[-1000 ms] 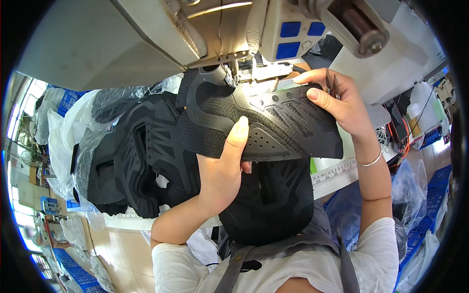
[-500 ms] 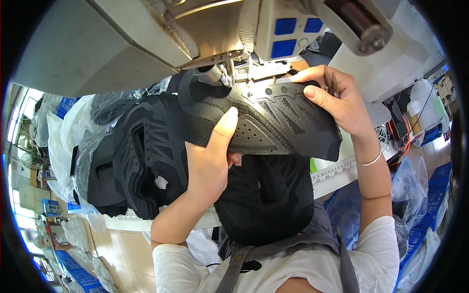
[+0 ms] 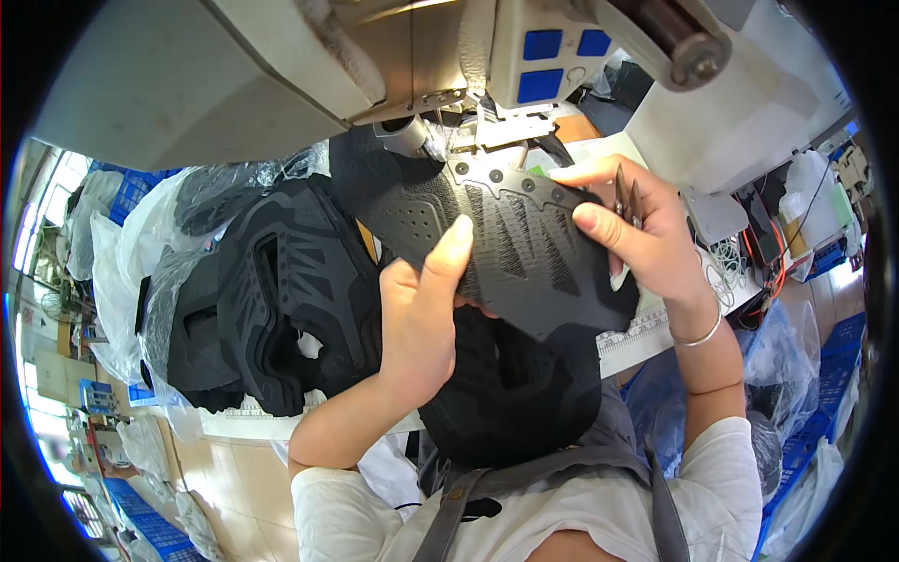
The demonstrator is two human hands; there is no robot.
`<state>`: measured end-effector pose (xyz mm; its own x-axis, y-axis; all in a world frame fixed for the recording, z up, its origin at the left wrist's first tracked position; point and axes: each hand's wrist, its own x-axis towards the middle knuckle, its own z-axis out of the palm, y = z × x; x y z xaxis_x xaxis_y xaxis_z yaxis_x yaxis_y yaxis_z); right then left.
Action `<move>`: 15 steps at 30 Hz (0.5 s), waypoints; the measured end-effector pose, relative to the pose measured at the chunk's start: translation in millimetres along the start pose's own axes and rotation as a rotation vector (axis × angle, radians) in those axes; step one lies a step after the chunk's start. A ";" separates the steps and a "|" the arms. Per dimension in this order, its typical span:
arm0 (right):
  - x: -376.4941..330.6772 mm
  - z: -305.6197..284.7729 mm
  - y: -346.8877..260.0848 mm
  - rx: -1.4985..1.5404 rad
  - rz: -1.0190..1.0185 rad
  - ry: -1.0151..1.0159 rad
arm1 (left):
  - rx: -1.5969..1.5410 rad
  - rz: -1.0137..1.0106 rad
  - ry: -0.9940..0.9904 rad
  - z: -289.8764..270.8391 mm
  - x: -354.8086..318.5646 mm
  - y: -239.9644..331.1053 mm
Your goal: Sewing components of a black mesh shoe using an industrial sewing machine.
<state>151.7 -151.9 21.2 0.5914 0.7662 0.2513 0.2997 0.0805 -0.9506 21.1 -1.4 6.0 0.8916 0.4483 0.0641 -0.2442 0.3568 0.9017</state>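
Observation:
A black shoe upper point(image 3: 524, 253) with perforations and toothed markings is stretched between my hands, its eyelet edge by the sewing machine's needle area point(image 3: 435, 140). My left hand point(image 3: 417, 323) is closed on its near side, thumb on top and fingers underneath. At its right end my right hand point(image 3: 655, 239) pinches the upper between thumb and fingers. A pair of thread snips point(image 3: 629, 195) is also tucked in the right hand, blades pointing up. The sewing machine head point(image 3: 187, 89) overhangs the work from above and hides part of the stitching spot.
Stacked black shoe uppers point(image 3: 295, 281) lie on the left of the white table, beside clear plastic bags point(image 3: 136, 244). More black uppers point(image 3: 510, 403) hang at the near edge over my lap. A ruler strip point(image 3: 646, 328) runs along the table edge. Blue crates point(image 3: 824, 403) stand right.
The upper has swung clockwise, its right end coming down toward me. My right hand has moved nearer with it, and my left hand has shifted slightly right. Both still grip it.

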 end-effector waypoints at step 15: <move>-18.8 -10.6 1.6 -0.476 -0.252 0.474 | 0.028 -0.072 0.072 -7.1 -29.6 1.3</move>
<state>149.0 -172.8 16.9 0.6908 0.3927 0.6072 0.6997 -0.1511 -0.6983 -8.3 -8.4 2.2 0.8764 0.4806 -0.0318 -0.1686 0.3680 0.9144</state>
